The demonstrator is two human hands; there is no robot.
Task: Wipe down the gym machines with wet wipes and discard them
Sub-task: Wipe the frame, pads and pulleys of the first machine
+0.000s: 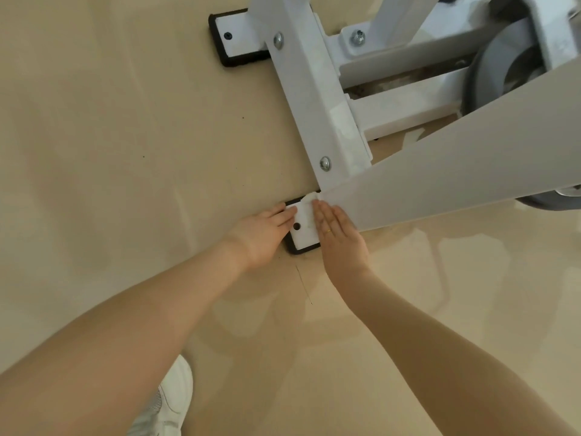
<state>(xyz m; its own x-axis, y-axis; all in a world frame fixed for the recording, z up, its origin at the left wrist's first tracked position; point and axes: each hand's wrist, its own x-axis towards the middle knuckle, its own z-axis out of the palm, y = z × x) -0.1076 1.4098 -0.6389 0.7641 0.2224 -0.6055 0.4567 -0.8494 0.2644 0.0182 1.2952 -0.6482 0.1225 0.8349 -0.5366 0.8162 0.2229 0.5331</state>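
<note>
so the crumpled white wet wipe (309, 204) sits mid-frame on the near end of the white metal base bar (309, 102) of the gym machine, right on its black rubber end cap (300, 248). The right hand (341, 239) lies flat over it, fingers straight, pressing rather than gripping. The left hand (262, 236) rests just beside the cap on its left edge, fingers loosely bent, holding nothing. The bar's long axis runs up and slightly left toward the other foot at the top of the frame, so I'd guess the wiping goes that way, right hand closest. Glossy beige floor (110, 136) all around, a white sneaker (171, 404) at the bottom
</note>
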